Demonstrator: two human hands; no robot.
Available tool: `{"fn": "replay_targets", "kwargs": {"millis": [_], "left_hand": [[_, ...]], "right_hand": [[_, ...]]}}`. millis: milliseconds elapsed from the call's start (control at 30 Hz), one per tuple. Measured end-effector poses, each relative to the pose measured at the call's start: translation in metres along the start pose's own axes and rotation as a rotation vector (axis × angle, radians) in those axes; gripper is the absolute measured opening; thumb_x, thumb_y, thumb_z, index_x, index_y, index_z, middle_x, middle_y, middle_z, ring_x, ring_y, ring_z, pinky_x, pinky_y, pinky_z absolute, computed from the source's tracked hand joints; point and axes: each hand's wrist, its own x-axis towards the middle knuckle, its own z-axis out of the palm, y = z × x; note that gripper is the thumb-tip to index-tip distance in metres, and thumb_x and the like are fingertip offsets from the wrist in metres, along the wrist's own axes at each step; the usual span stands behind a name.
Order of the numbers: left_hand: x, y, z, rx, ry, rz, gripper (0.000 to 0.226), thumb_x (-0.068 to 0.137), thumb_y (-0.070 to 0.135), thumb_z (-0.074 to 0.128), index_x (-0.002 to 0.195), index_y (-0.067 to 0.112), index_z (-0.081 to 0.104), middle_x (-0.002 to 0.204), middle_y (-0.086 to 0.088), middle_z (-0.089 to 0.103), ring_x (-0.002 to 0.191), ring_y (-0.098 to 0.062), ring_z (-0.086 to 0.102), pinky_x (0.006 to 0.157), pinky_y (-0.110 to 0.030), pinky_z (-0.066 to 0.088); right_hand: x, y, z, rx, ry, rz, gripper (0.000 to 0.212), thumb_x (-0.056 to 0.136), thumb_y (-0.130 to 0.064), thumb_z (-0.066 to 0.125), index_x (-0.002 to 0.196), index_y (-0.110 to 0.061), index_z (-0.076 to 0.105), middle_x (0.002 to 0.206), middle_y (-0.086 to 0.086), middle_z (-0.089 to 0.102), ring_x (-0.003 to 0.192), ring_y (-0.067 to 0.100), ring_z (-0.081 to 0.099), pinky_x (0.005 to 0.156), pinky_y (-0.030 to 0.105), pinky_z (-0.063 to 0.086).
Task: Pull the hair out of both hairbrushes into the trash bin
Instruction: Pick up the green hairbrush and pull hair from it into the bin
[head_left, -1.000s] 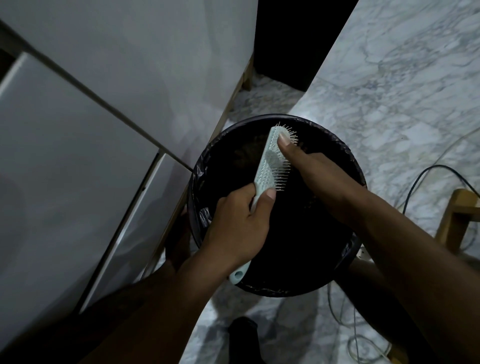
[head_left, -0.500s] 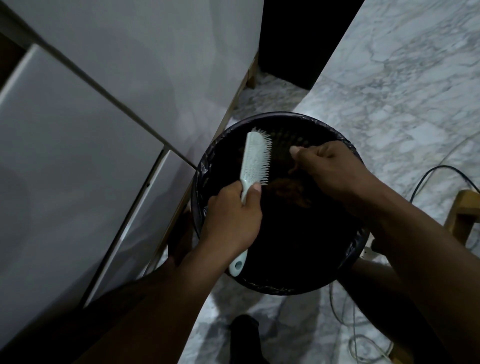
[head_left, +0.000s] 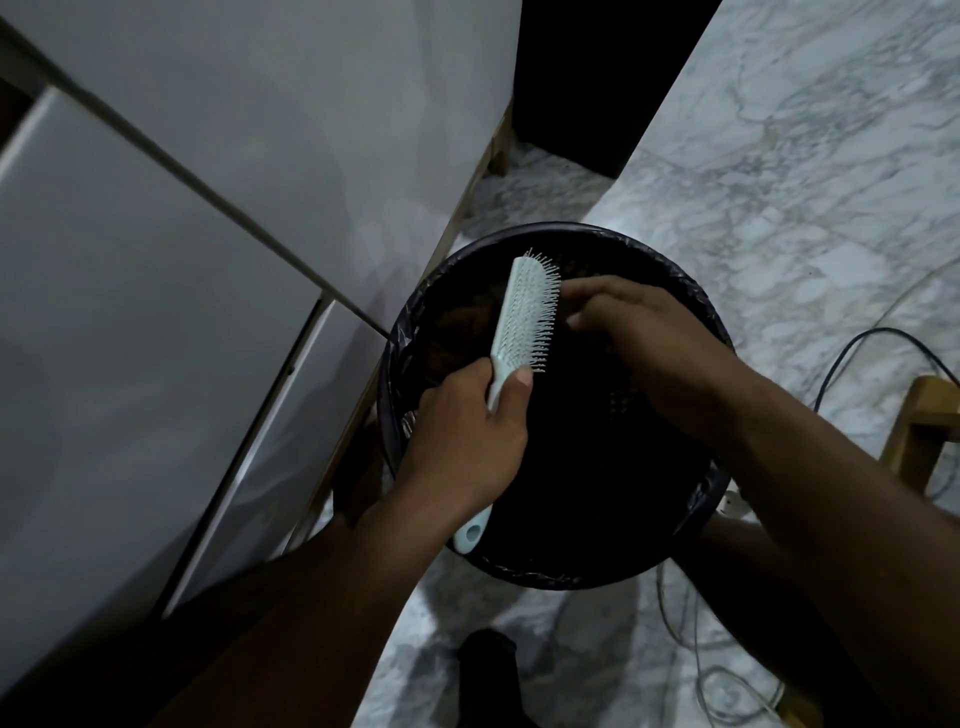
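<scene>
While left hand (head_left: 467, 431) clamps hairbrush (head_left: 524, 312), right hand (head_left: 639, 332) fingertips touch bristles.

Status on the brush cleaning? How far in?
Done: can't confirm; the bin interior is too dark to show hair. In hand: left hand grips the brush over the bin, right hand has its fingers at the bristles. Left: finishing this brush; no second brush in view.

no readable text, no labels, no brand marks, no numbers anywhere in view
</scene>
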Motion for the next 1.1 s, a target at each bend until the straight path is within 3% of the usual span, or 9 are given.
{"fn": "replay_targets", "kwargs": {"millis": [100, 200, 267, 333, 433, 567, 733, 900, 1100], "left_hand": [[-0.001, 0.002, -0.001, -0.065, 0.001, -0.006, 0.035, 0.101, 0.044, 0.051, 0.08, 0.02, 0.065, 0.054, 0.008, 0.056, 0.05, -0.008, 0.056, 0.053, -0.025, 0.041], [-0.003, 0.006, -0.002, -0.105, -0.031, 0.006, 0.038, 0.1, 0.043, 0.051, 0.074, 0.018, 0.062, 0.046, 0.011, 0.052, 0.042, -0.006, 0.052, 0.048, -0.031, 0.044], [-0.004, 0.007, -0.002, -0.099, -0.04, 0.023, 0.038, 0.1, 0.044, 0.051, 0.074, 0.018, 0.063, 0.046, 0.01, 0.053, 0.042, -0.006, 0.052, 0.048, -0.033, 0.047], [-0.003, 0.007, -0.002, -0.082, -0.029, 0.021, 0.038, 0.1, 0.044, 0.051, 0.073, 0.02, 0.062, 0.049, 0.008, 0.054, 0.044, -0.008, 0.055, 0.048, -0.032, 0.048], [0.001, 0.003, -0.003, -0.056, 0.009, -0.013, 0.038, 0.1, 0.047, 0.05, 0.074, 0.022, 0.061, 0.058, 0.005, 0.058, 0.06, -0.02, 0.062, 0.055, -0.034, 0.047], [0.003, 0.001, -0.004, -0.018, 0.025, -0.043, 0.036, 0.1, 0.048, 0.048, 0.074, 0.025, 0.06, 0.062, 0.005, 0.058, 0.067, -0.017, 0.061, 0.055, -0.027, 0.041], [0.003, 0.0, -0.007, 0.056, 0.071, -0.062, 0.036, 0.101, 0.045, 0.047, 0.083, 0.019, 0.064, 0.067, 0.004, 0.063, 0.059, -0.007, 0.06, 0.045, -0.013, 0.035], [0.004, -0.004, -0.008, 0.044, 0.115, -0.107, 0.037, 0.099, 0.051, 0.046, 0.088, 0.022, 0.066, 0.074, 0.005, 0.068, 0.07, -0.014, 0.066, 0.059, -0.028, 0.043], [0.002, 0.001, -0.008, 0.081, 0.053, -0.078, 0.035, 0.1, 0.046, 0.049, 0.083, 0.021, 0.064, 0.065, 0.006, 0.063, 0.055, -0.001, 0.06, 0.044, -0.012, 0.035]], "right_hand": [[0.0, -0.001, 0.01, 0.373, -0.168, 0.089, 0.038, 0.096, -0.022, 0.037, 0.106, -0.016, 0.073, 0.102, 0.0, 0.077, 0.097, 0.017, 0.07, 0.09, 0.033, 0.05], [0.002, 0.001, 0.015, 0.458, -0.187, 0.104, 0.041, 0.102, -0.032, 0.036, 0.113, -0.01, 0.07, 0.105, 0.008, 0.074, 0.094, 0.026, 0.069, 0.091, 0.039, 0.052], [0.003, 0.005, 0.016, 0.334, -0.138, 0.113, 0.05, 0.101, -0.046, 0.043, 0.107, -0.008, 0.074, 0.109, 0.018, 0.074, 0.099, 0.037, 0.07, 0.096, 0.048, 0.053], [0.001, 0.005, 0.014, 0.049, -0.063, 0.095, 0.064, 0.096, -0.06, 0.045, 0.079, -0.006, 0.075, 0.078, 0.014, 0.074, 0.074, 0.029, 0.07, 0.08, 0.04, 0.054], [-0.002, 0.002, 0.011, -0.054, 0.038, 0.053, 0.054, 0.096, -0.053, 0.053, 0.075, -0.008, 0.071, 0.05, -0.001, 0.057, 0.051, 0.014, 0.054, 0.056, 0.024, 0.045], [-0.003, 0.004, 0.005, -0.135, 0.059, 0.027, 0.038, 0.095, -0.037, 0.064, 0.069, -0.01, 0.066, 0.061, 0.014, 0.051, 0.047, 0.019, 0.043, 0.047, 0.023, 0.033], [0.001, 0.009, -0.006, -0.414, 0.135, 0.048, 0.045, 0.098, -0.04, 0.058, 0.068, -0.007, 0.058, 0.049, 0.002, 0.039, 0.027, 0.004, 0.032, 0.047, 0.024, 0.028], [0.006, 0.013, -0.012, -0.474, 0.219, 0.068, 0.049, 0.101, -0.04, 0.053, 0.06, -0.013, 0.043, 0.05, 0.002, 0.039, 0.042, 0.016, 0.038, 0.051, 0.028, 0.028], [0.009, 0.021, -0.007, -0.373, 0.128, 0.116, 0.03, 0.086, -0.043, 0.073, 0.088, -0.013, 0.069, 0.078, 0.007, 0.07, 0.072, 0.025, 0.068, 0.07, 0.037, 0.056]]}}
